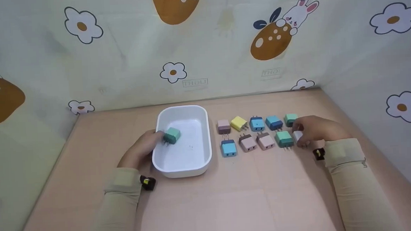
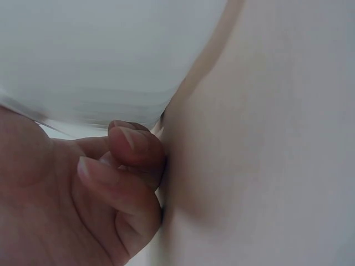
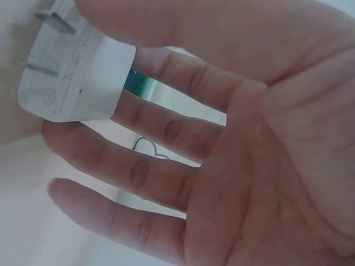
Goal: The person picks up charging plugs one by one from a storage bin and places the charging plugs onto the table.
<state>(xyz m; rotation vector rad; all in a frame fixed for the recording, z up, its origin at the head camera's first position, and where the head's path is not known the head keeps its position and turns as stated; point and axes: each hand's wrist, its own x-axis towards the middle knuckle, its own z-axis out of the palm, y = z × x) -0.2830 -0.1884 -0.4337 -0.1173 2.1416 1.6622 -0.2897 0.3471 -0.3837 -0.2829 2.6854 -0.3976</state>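
A white plastic tub [image 1: 184,173] stands on the table, and my left hand [image 1: 142,147] grips its left rim. In the left wrist view, curled fingers [image 2: 136,149] lie along the tub's outer wall, low by the tabletop. A green plug charger [image 1: 172,135] is inside the tub by the left wall, right at the tip of my thumb. At the right end of the near row, my right hand [image 1: 317,129] pinches a white plug charger [image 3: 83,77] between thumb and fingers. Its two metal prongs face outward in the right wrist view.
Two rows of chargers lie right of the tub. The far row has a mauve charger [image 1: 223,126], a yellow one [image 1: 239,123], two blue ones and a green one [image 1: 291,119]. Nearer are a blue one [image 1: 228,148], two pink ones and a green one [image 1: 284,139]. Patterned cloth [image 1: 132,63] walls the table.
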